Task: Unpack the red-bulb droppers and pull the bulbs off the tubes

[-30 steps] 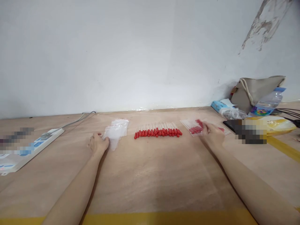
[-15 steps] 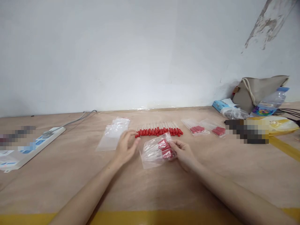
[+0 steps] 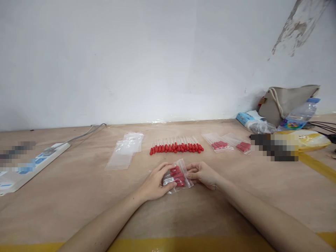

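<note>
A clear zip bag (image 3: 173, 180) holding several red-bulbed droppers lies in front of me, zip edge to the right. My left hand (image 3: 156, 182) grips it from the left, thumb below and fingers over the top, covering part of the clear stems. At the zip end, my right hand (image 3: 202, 175) pinches the bag's edge between thumb and fingers. Just behind the hands is a row of loose droppers (image 3: 177, 147), red bulbs toward me and thin clear stems toward the wall.
Flat clear zip bags (image 3: 119, 155) lie to the left of the row. Two filled bags (image 3: 219, 144) are on its right. A power strip (image 3: 52, 157) sits far left. Toward the right are a tissue pack (image 3: 245, 119), a plastic bottle (image 3: 299, 115), a grey bag (image 3: 294, 98) and a yellow-and-white packet (image 3: 307, 140).
My left hand has come right and down onto the dropper bag and closed on it. The bag has shifted slightly toward me, and my right hand now pinches its zip edge.
</note>
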### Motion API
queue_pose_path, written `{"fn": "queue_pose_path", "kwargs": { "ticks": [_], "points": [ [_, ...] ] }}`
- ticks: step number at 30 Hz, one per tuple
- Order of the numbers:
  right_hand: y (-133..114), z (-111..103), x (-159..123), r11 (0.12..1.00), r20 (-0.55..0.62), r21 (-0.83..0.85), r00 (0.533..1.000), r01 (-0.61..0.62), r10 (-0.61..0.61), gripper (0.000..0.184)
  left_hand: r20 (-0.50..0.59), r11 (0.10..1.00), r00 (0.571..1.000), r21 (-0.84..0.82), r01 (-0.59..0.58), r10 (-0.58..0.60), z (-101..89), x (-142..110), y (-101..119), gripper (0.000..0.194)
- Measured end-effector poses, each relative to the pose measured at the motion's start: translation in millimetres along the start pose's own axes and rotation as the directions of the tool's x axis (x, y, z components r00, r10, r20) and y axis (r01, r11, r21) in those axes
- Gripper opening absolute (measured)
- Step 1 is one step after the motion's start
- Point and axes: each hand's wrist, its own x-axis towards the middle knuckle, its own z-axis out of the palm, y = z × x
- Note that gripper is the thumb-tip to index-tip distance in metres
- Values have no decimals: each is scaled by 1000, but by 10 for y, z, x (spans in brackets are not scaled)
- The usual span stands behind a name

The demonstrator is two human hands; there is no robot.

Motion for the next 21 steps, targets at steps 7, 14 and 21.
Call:
{"fn": "queue_pose_path", "kwargs": {
  "ticks": [7, 14, 21],
  "points": [
    [10, 90, 25, 1000, -70, -3, 997, 24, -25, 48, -38, 944, 968, 235, -233, 248, 73, 209, -94, 30],
    [53, 96, 34, 997, -97, -59, 994, 53, -58, 55, 22, 735, 835, 460, -497, 550, 158, 346, -143, 18],
    [84, 52, 41, 989, -14, -12, 989, 150, -150, 45, 33, 769, 875, 460, -443, 484, 205, 321, -174, 20]
  ]
}}
